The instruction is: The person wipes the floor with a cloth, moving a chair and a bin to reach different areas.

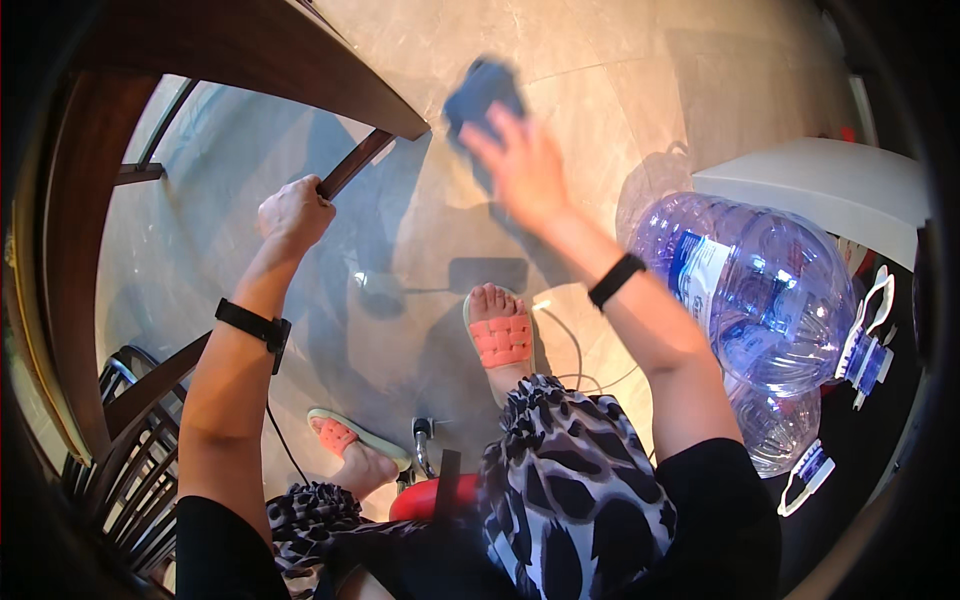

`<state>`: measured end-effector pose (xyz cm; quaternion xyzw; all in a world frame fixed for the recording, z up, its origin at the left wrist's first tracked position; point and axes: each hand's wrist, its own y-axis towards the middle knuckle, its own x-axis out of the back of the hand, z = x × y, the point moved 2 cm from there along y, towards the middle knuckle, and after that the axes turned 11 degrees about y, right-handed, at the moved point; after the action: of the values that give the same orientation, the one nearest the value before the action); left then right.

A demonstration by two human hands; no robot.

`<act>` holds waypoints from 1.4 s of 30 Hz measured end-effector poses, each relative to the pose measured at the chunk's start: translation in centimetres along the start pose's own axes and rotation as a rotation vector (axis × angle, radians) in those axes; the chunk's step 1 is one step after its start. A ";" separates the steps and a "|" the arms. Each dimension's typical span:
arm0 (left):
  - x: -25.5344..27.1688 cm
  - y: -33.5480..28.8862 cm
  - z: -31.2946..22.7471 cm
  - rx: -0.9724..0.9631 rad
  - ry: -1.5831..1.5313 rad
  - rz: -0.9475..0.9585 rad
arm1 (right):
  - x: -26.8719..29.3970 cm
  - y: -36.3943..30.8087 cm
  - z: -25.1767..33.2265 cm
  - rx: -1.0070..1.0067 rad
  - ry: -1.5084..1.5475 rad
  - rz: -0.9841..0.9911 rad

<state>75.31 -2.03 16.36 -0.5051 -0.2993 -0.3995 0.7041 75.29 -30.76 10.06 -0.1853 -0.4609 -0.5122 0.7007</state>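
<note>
left hand (295,212) is closed in a fist round the dark wooden bar (352,168) of the wooden furniture (240,45). right hand (527,180) is blurred, fingers part-spread over the near edge of a dark blue cloth-like thing (485,95); can't tell if it's gripped or just touched, nor if it meets the floor (590,120). that thing sits ahead, right of the furniture's corner. handling, my judgement: a firm left fist for balance, whole right palm over the cloth rather than fingertips, even pressure, short strokes. wide swings right could knock the big clear bottles (750,285), near the right forearm; slippered feet (500,335) want clearance too.
</note>
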 end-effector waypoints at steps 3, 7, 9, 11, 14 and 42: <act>-0.3 0.3 -0.8 0.003 -0.008 0.021 | -1.8 -6.2 3.6 0.180 0.085 0.403; -0.9 0.3 -1.6 0.005 -0.005 0.050 | -1.5 -5.7 0.8 0.155 0.011 0.476; -0.6 0.0 -1.4 0.014 -0.008 0.041 | -1.9 -3.1 -1.3 0.099 -0.045 0.393; -0.4 -1.1 -0.5 0.035 -0.074 -0.024 | -2.2 1.0 -3.1 0.006 -0.123 0.333; 2.7 -4.1 1.0 -0.069 -0.162 -0.133 | -0.8 4.7 -4.9 -0.167 -0.177 0.254; -17.0 -27.0 19.5 0.211 -0.662 0.296 | 1.6 -2.2 12.7 -0.047 0.345 0.225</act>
<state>43.08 16.33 21.10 -0.5694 -0.4741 -0.0755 0.6674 67.62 -23.21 17.33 -0.1618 -0.2984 -0.4653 0.8175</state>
